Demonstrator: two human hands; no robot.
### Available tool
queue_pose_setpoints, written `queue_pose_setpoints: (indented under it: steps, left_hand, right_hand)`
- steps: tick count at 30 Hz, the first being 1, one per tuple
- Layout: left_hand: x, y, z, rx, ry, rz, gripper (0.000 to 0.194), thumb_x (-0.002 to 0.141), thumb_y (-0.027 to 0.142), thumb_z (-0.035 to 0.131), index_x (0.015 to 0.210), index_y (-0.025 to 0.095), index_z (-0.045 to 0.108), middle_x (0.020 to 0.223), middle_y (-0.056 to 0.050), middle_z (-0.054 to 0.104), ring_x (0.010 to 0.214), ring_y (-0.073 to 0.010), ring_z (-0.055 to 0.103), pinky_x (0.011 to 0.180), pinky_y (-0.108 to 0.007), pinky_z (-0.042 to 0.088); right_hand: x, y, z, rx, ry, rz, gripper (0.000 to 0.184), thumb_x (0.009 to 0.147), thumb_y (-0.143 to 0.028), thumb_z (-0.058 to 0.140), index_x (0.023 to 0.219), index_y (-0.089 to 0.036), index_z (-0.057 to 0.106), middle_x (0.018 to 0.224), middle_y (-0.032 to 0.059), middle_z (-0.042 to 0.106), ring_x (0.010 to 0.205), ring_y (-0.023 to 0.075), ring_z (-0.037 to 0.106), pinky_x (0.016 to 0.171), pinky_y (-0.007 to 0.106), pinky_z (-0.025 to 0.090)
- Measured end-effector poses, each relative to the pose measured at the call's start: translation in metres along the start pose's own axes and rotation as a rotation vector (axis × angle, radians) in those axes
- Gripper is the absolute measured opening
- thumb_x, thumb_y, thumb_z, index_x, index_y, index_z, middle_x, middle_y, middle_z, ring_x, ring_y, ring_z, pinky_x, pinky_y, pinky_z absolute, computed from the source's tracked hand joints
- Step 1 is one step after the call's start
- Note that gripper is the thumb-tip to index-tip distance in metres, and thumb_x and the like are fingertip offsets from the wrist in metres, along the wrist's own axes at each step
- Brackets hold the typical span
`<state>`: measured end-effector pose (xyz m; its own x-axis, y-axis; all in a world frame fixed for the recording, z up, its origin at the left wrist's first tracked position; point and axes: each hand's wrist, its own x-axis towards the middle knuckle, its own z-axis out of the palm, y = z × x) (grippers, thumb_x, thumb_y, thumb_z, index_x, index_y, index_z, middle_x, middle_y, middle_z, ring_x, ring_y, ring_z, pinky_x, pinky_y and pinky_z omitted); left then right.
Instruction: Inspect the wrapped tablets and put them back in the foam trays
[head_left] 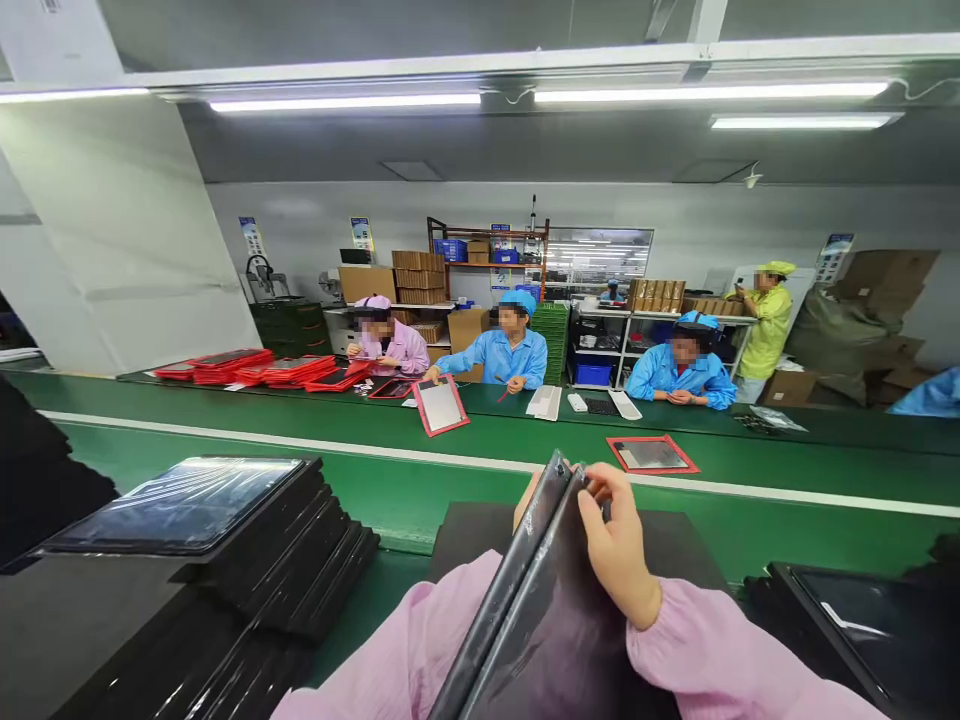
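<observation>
I hold a black tablet in a dark case [540,610], tilted up on edge over a black mat [675,540]. My right hand [619,545] lies over its upper right face, fingers curled at the top corner. Only a sliver of my left hand [525,500] shows behind the top edge of the tablet. Both sleeves are pink.
A stack of black cases topped by a wrapped tablet [195,510] stands at my left; another tablet [862,610] lies at right. On the green conveyor belt [450,440] lie red-framed pieces [651,455]. Several workers sit across, beside red stacks [247,368].
</observation>
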<state>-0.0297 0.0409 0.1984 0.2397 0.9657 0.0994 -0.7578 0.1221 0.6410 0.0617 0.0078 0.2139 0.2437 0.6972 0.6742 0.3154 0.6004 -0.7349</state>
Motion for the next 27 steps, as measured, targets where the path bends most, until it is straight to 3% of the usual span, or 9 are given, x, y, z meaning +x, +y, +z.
queue_pose_setpoints:
  steps: [3,5,8,11,14,16,20,22,27]
  left_hand:
    - [-0.009,0.009,0.01,-0.004,0.014,-0.08,0.043,0.068,0.057,0.066,0.081,0.017,0.067,0.081,-0.008,0.07,0.094,-0.03,0.065,0.087,-0.041,0.048]
    - [-0.016,0.014,0.025,0.039,0.091,-0.042,0.031,0.066,0.048,0.07,0.072,0.018,0.065,0.072,-0.005,0.068,0.086,-0.0265,0.065,0.082,-0.037,0.05]
    - [-0.026,0.02,0.052,0.098,0.204,0.089,0.016,0.067,0.033,0.07,0.073,0.02,0.063,0.076,0.0,0.067,0.082,-0.0185,0.063,0.08,-0.028,0.048]
    - [-0.033,0.026,0.068,0.199,0.243,0.192,0.02,0.067,0.026,0.067,0.086,0.021,0.065,0.089,0.0,0.067,0.087,-0.0159,0.062,0.079,-0.025,0.047]
    - [-0.033,0.034,0.066,0.28,0.323,0.187,0.017,0.066,0.025,0.065,0.083,0.02,0.065,0.081,0.0,0.066,0.078,-0.0154,0.061,0.072,-0.026,0.047]
    - [-0.03,0.038,0.059,0.32,0.363,0.172,0.014,0.066,0.025,0.064,0.079,0.019,0.065,0.074,0.001,0.064,0.071,-0.0149,0.059,0.066,-0.026,0.046]
    - [-0.022,0.04,0.044,0.413,0.262,0.201,0.017,0.061,0.024,0.068,0.077,0.018,0.067,0.079,-0.002,0.066,0.077,-0.0165,0.059,0.069,-0.026,0.045]
    - [-0.021,0.038,0.041,0.402,0.211,0.196,0.018,0.062,0.027,0.069,0.076,0.017,0.066,0.078,-0.002,0.066,0.073,-0.0162,0.06,0.067,-0.027,0.046]
    - [-0.024,0.039,0.04,0.346,0.188,0.118,0.016,0.061,0.028,0.064,0.073,0.018,0.061,0.067,0.0,0.063,0.059,-0.0143,0.058,0.057,-0.027,0.046]
  right_hand:
    - [0.01,0.005,-0.003,-0.099,-0.084,0.258,0.033,0.077,-0.048,0.048,0.095,-0.02,0.056,0.1,0.0104,0.063,0.097,0.025,0.057,0.086,0.045,0.046]
    - [0.018,-0.002,-0.001,-0.027,-0.16,0.376,0.037,0.078,-0.053,0.041,0.087,-0.021,0.057,0.092,0.0084,0.064,0.093,0.0246,0.058,0.087,0.044,0.045]
    - [0.026,-0.018,0.009,0.194,-0.115,0.379,0.035,0.076,-0.055,0.043,0.075,-0.021,0.052,0.08,0.0046,0.061,0.081,0.0206,0.058,0.08,0.037,0.048]
    - [0.031,-0.028,0.02,0.406,-0.114,0.382,0.035,0.076,-0.056,0.044,0.076,-0.021,0.051,0.079,0.0035,0.06,0.076,0.0179,0.058,0.074,0.032,0.05]
    - [0.036,-0.028,0.022,0.298,-0.154,0.404,0.04,0.072,-0.06,0.049,0.074,-0.021,0.055,0.085,0.006,0.061,0.084,0.02,0.056,0.074,0.032,0.048]
    - [0.042,-0.025,0.018,0.205,-0.198,0.411,0.04,0.064,-0.06,0.056,0.066,-0.02,0.056,0.077,0.005,0.061,0.078,0.02,0.055,0.066,0.031,0.046]
    - [0.053,-0.027,0.004,0.203,-0.389,0.512,0.036,0.062,-0.055,0.06,0.062,-0.019,0.056,0.044,-0.0066,0.042,0.043,0.0102,0.039,0.042,0.024,0.032]
    - [0.056,-0.031,-0.002,0.227,-0.468,0.606,0.035,0.062,-0.051,0.059,0.068,-0.017,0.058,0.043,-0.0076,0.042,0.039,0.0083,0.037,0.037,0.021,0.029]
    - [0.054,-0.04,-0.012,0.308,-0.557,0.697,0.033,0.061,-0.041,0.058,0.081,-0.015,0.06,0.053,-0.0046,0.053,0.042,0.0081,0.045,0.036,0.019,0.037]
